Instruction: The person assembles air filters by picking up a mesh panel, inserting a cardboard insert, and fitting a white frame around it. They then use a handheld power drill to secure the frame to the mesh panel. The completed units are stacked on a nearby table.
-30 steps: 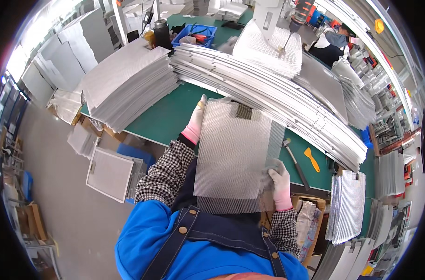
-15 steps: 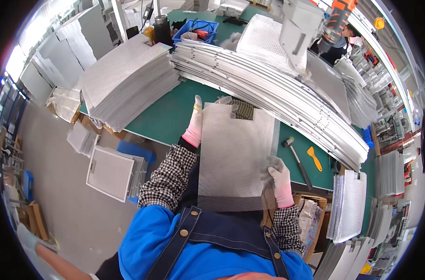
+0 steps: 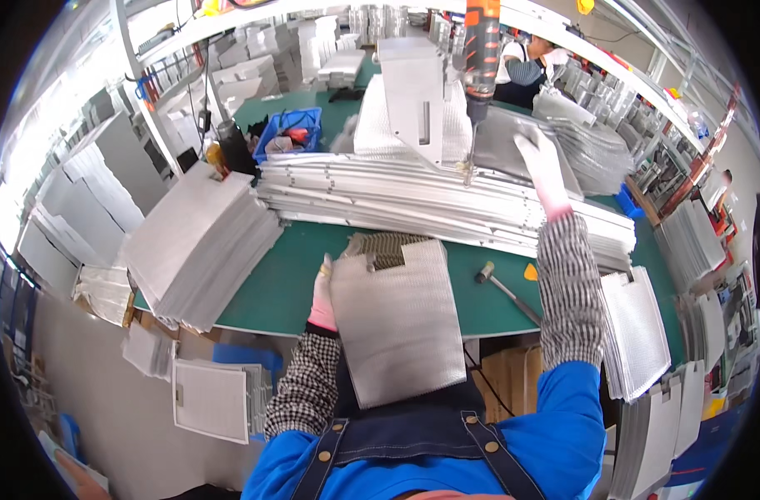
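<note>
One notched metal mesh sheet (image 3: 401,325) is being handled; it is held tilted in front of the body, its upper end over the edge of the green table (image 3: 267,287). Its left edge is gripped by the left hand (image 3: 323,296), thumb at the side, a fingertip showing in the notch. The right hand (image 3: 540,158) is raised well beyond and to the right, fingers loosely extended; nothing is seen grasped in it. The power screwdriver (image 3: 481,62) hangs just left of that hand; contact is not seen.

Progress, as judged: this sheet looks unfinished, since bare mesh edges are seen and no frame is fitted. A white-framed panel (image 3: 211,400) lies below and left of the left hand, so some framing has probably been done; whether it was done here cannot be told. Plenty seems left: a tall sheet stack (image 3: 188,258) stands left of the left hand, and metal strips (image 3: 446,200) are piled beyond it, under the right forearm. More notched mesh sheets (image 3: 634,333) are set below and right of the right hand. The mallet (image 3: 511,293) is lying unused, right of the held sheet. Finished pieces cannot be counted.
</note>
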A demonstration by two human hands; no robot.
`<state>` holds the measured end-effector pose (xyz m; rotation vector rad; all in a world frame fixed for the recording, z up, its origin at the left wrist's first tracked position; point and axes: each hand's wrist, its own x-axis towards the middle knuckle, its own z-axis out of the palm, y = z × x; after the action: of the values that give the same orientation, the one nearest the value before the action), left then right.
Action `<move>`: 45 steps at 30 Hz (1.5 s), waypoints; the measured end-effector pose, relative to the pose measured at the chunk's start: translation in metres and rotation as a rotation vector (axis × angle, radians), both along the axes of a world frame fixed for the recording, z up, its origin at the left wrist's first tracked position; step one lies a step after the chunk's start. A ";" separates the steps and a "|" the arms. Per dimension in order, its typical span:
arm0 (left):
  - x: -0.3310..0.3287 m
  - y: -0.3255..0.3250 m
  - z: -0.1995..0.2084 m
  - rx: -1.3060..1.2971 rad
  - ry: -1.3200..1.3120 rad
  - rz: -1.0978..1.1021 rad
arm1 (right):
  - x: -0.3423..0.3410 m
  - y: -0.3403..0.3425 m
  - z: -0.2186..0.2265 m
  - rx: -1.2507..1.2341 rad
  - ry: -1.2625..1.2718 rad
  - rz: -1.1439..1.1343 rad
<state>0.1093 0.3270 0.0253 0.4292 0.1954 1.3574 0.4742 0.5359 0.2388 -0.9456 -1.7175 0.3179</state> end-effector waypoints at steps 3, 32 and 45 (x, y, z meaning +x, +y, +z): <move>0.008 0.015 0.005 0.027 0.009 0.006 | -0.012 0.120 0.022 -0.078 -0.238 -0.133; 0.006 0.037 -0.050 0.339 -0.253 -0.032 | -0.050 0.265 -0.006 -0.102 -0.467 -0.143; 0.007 0.028 -0.040 0.138 -0.080 0.036 | 0.023 0.289 0.036 0.284 -0.279 -0.017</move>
<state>0.1158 0.3548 -0.0150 0.4877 0.0435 1.4262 0.4967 0.8254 0.2750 -0.8212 -1.9439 -0.0746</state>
